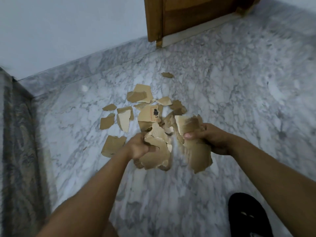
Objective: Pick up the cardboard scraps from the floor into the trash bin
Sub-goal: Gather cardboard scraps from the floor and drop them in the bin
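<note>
From my head view, both arms reach forward and down over the marble floor point(222, 82). My left grip point(140, 147) is curled tight round a bundle of torn cardboard point(157, 151), thumb pressed across its front. My right grip point(212, 139) is clenched round a second bundle point(196, 147), the thumb pinching the sheets against the fingers. Both bundles are off the floor and held close together, just above the near edge of the scattered pile. They are blurred, so I cannot count the pieces in either.

The job looks to me well short of half done: two handfuls are gathered, but nothing has gone into a trash bin, and no bin shows anywhere in this view.

Beyond my hands, the loose scraps point(140, 94) lie in a heap. One among them is a printed piece point(148, 113) with a black mark. One small scrap point(167, 75) lies apart, nearer the wall. To the left are about five separate pieces, the nearest point(112, 145) just beside my left wrist. In all I make it roughly a dozen on the floor; where they overlap I cannot tell exactly.

There is also one wooden door point(188, 14), one patterned cloth point(17, 134) at the left edge and one black slipper point(248, 216) at the lower right.
</note>
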